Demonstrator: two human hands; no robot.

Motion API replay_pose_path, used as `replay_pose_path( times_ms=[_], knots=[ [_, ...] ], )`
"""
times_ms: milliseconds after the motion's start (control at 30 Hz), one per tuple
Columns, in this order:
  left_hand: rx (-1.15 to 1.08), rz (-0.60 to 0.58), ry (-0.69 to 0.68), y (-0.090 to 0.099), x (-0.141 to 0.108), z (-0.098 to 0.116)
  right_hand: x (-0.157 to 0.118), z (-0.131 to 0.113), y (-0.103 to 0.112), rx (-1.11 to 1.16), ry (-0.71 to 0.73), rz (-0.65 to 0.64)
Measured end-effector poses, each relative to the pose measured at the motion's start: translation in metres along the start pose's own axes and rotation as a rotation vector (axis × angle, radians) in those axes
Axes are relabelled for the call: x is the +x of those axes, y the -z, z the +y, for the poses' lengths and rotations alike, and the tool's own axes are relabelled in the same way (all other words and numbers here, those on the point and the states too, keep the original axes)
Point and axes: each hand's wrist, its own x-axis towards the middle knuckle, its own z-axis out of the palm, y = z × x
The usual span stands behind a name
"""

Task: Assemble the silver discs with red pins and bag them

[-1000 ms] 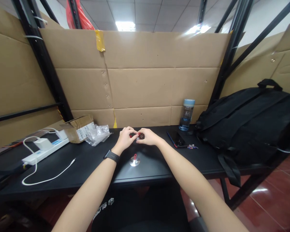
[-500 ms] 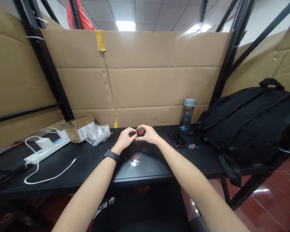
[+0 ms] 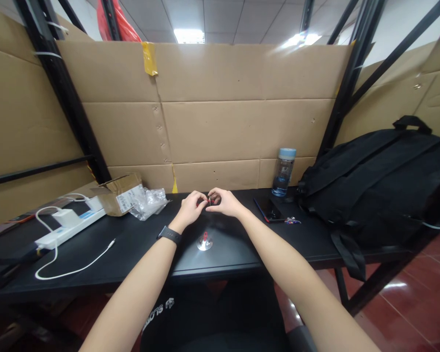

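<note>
My left hand point(image 3: 191, 207) and my right hand point(image 3: 224, 202) meet fingertip to fingertip above the black table. Between them is a small red item point(image 3: 213, 201) with a thin pale edge, too small to make out fully. Both hands have their fingers closed around it. A dark watch is on my left wrist. Below the hands, nearer the table's front edge, lies a shiny clear disc point(image 3: 204, 243) with a red loop standing on it.
On the left are a white power strip point(image 3: 71, 229) with cables, an open cardboard box point(image 3: 119, 195) and crumpled clear plastic point(image 3: 149, 203). To the right are a phone point(image 3: 270, 209), a water bottle point(image 3: 283, 173) and a black backpack point(image 3: 381, 190).
The item between my fingers has turned and now shows a thin pale edge instead of a dark face. My hands have barely moved, and the view has shifted slightly.
</note>
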Motion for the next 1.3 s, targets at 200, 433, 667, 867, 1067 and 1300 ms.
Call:
replay_pose_path(
  times_ms=[200, 433, 667, 867, 1067, 1300],
  knots=[
    [0.166, 0.004, 0.154, 0.008, -0.002, -0.016, 0.002, 0.014, 0.024, -0.182, -0.124, 0.09],
    [0.284, -0.041, 0.27, 0.012, -0.006, -0.032, -0.007, 0.044, 0.06, -0.405, -0.363, 0.113],
    [0.155, -0.109, 0.195, 0.016, -0.004, -0.014, -0.009, 0.06, 0.062, -0.397, -0.441, -0.077],
    [-0.146, -0.51, -0.063, 0.028, -0.007, 0.016, -0.009, 0.063, 0.057, -0.395, -0.468, -0.177],
    [-0.26, -0.767, -0.111, 0.031, -0.009, 0.015, -0.008, 0.063, 0.053, -0.413, -0.418, -0.139],
    [-0.279, -0.727, -0.099, 0.033, -0.007, 0.013, -0.003, 0.036, 0.044, -0.362, -0.207, -0.058]
  ],
)
